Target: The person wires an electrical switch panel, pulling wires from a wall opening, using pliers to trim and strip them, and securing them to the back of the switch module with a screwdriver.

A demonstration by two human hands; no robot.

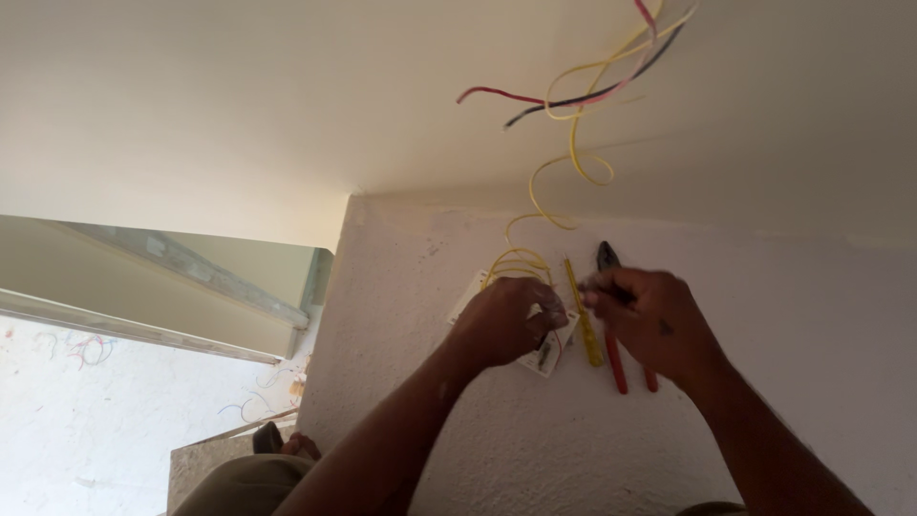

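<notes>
My left hand (pixel 504 320) is closed around a white switch plate (pixel 547 355) held against the white wall (pixel 458 420), with coils of yellow wire (pixel 521 260) rising from it. My right hand (pixel 651 320) grips red-handled pliers (pixel 616 361); their dark jaws (pixel 607 256) point up. A yellow-handled screwdriver (pixel 585 330) sits between the two hands, and I cannot tell which hand holds it. The yellow wire curls up toward the ceiling.
Red, black and yellow wires (pixel 583 96) hang from the ceiling at the top right. To the left the wall ends at a doorway frame (pixel 191 287). Far below lies a white floor (pixel 76 420) with wire scraps and my foot (pixel 287 441).
</notes>
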